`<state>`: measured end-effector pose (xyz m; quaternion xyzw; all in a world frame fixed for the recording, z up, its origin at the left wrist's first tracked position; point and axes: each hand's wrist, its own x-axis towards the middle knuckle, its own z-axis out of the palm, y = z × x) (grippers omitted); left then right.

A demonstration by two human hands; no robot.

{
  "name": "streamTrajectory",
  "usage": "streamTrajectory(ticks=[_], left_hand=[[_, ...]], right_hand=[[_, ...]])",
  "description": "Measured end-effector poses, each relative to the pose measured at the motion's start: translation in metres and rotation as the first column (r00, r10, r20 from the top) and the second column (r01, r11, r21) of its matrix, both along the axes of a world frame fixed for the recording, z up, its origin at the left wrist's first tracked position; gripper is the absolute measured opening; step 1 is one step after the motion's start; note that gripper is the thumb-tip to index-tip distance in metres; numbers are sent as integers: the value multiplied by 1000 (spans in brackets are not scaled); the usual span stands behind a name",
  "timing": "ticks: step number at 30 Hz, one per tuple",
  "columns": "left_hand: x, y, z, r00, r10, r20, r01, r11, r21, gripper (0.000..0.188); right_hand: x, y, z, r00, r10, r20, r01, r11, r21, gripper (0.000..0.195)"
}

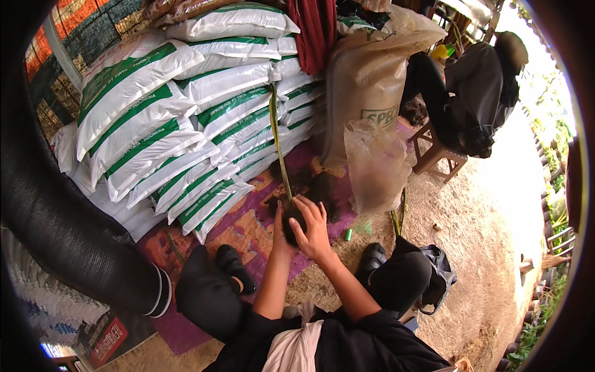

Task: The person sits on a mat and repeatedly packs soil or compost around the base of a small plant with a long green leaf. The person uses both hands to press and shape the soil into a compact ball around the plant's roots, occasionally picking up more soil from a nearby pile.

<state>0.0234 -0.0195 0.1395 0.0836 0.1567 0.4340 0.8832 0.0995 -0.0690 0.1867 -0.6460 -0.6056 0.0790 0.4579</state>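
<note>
Both of my hands cup a dark clump of soil or potting mix (pixel 291 229) in the middle of the view. My left hand (pixel 280 235) presses its left side. My right hand (pixel 314 231) wraps the top and right side, fingers spread over it. A long, narrow, yellow-edged leaf (pixel 276 135), like a snake plant's, rises from the clump and leans towards the stacked sacks. The leaf's base is hidden in the clump. Loose dark soil (pixel 320 188) lies on the purple patterned mat (pixel 344 204) just beyond my hands.
White-and-green plastic sacks (pixel 232 97) are piled at the left. A large woven sack (pixel 367 79) and a cloudy plastic bag (pixel 376 172) stand ahead. Another person (pixel 474 88) sits on a brown stool (pixel 432 149). By my right knee is a black bag (pixel 439 274) near another leaf (pixel 397 221).
</note>
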Motion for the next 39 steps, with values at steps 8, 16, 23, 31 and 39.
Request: streamTrajectory(ticks=[8, 16, 23, 31, 39], left_hand=[[-2, 0, 15, 960, -7, -279, 10, 1000, 10, 65], [6, -4, 12, 997, -70, -29, 72, 995, 76, 60], [8, -1, 2, 991, -73, -114, 85, 991, 101, 52], [12, -2, -1, 992, -87, -90, 90, 995, 33, 58], [10, 2, 5, 958, -113, -263, 136, 988, 71, 45]], right_hand=[[6, 2, -13, 718, -72, -693, 97, 995, -2, 53], [-7, -5, -14, 900, -117, -421, 105, 993, -52, 57], [-4, -8, -21, 928, -115, -354, 94, 993, -74, 60], [29, 1, 14, 994, -15, -106, 8, 998, -66, 54], [17, 3, -10, 975, -97, -199, 73, 990, -124, 41]])
